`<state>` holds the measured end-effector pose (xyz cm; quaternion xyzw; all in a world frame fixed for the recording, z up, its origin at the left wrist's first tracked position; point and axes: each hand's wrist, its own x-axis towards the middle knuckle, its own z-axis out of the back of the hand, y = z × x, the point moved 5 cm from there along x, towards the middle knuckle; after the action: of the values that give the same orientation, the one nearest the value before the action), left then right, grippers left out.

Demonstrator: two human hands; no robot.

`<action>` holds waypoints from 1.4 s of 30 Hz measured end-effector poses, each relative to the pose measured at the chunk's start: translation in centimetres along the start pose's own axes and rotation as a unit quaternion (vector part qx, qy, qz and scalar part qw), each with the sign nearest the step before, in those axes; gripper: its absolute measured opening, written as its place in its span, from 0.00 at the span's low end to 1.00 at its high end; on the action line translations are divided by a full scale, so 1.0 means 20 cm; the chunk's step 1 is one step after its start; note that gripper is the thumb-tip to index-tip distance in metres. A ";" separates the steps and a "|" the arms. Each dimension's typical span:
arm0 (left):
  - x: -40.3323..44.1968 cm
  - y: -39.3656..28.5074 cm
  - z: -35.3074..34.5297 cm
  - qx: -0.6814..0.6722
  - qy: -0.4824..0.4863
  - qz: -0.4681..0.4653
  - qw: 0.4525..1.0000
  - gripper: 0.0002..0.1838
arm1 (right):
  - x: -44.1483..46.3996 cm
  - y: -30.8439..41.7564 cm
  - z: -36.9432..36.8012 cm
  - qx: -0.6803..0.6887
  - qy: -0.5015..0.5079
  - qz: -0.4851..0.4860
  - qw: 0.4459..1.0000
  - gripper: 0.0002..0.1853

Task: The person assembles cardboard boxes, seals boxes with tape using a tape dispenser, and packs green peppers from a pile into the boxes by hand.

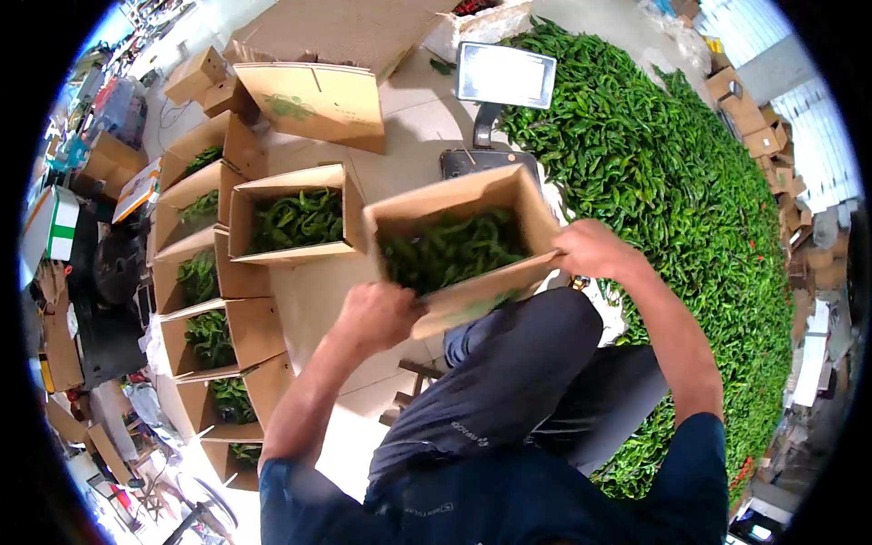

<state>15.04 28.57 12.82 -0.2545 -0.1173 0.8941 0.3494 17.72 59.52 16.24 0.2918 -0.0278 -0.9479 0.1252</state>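
An open cardboard box (472,295) with green peppers (454,247) inside is held tilted above my knees. My left hand (381,316) grips its near left corner, fingers closed over the edge. On the right side, my right hand (590,249) is closed on the box's rim. Just beyond the held box is a scale (486,163) with a bright display (506,74) on a post. To the left, another open box (241,222) of green peppers sits on the floor, apart from the one in my hands.
A column of open pepper boxes (259,331) runs down the left side. A large heap of green peppers (699,272) covers the right. An upright cardboard box (313,104) stands at the upper left. A dark wooden stool (413,377) is partly hidden beside my legs.
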 end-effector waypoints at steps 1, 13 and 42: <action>-0.11 0.08 0.01 -0.012 0.016 0.022 1.000 0.20 | 0.05 0.11 0.02 0.024 0.015 0.018 0.999 0.17; -0.99 1.05 -0.29 0.048 -0.141 0.240 0.959 0.22 | 0.41 1.21 -0.15 0.074 0.032 0.270 0.959 0.20; 1.47 1.13 0.78 0.208 -0.372 0.100 0.899 0.12 | -0.58 -0.36 -0.53 0.323 -0.058 -0.274 0.904 0.24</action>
<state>-24.46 31.77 6.27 0.1647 -0.0237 0.9578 0.2344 31.34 69.60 12.89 0.2565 -0.2588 -0.8991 -0.2426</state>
